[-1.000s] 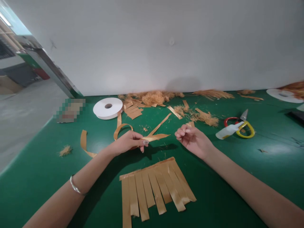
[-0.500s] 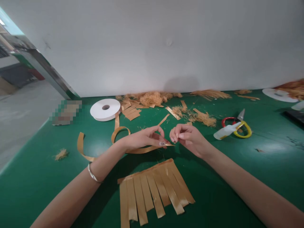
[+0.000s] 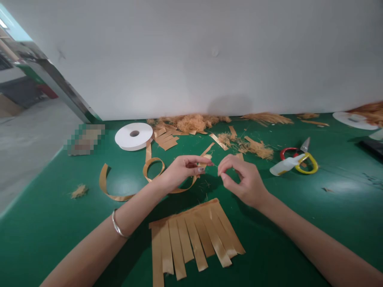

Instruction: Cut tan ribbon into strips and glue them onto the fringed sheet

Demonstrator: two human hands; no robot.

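The left hand (image 3: 182, 170) has its grip narrowed to a pinch, thumb and forefinger closed on the free end of a tan ribbon (image 3: 119, 197), held a little above the bench (image 3: 329, 207). Just to the side of it, the right hand (image 3: 243, 180) faces that same end. Its grip is also drawn tight, thumb against forefinger, the tips close to the ribbon's end but not touching the other hand. Whether anything as fine as a thread lies between them is too small to tell.

From the left grip the ribbon drops below the hand, sweeps away along the bench past the wrist, and curls up in an open loop; a second loop stands just behind that hand. A thin bracelet (image 3: 117, 225) sits on the left forearm.

Directly beneath both grips, nearer the person, lies a fringe of strips (image 3: 194, 233), joined along its top edge and fanned out flat. Beyond the left grip rests a white roll (image 3: 134, 136) with short cut pieces (image 3: 166, 140) beside it. Further still, against the wall (image 3: 191, 59), frayed fibres (image 3: 191, 122) are heaped. Out past the right hand, well apart from it, scissors (image 3: 308, 161) with red and yellow handles lie touching a small white bottle (image 3: 284, 166).
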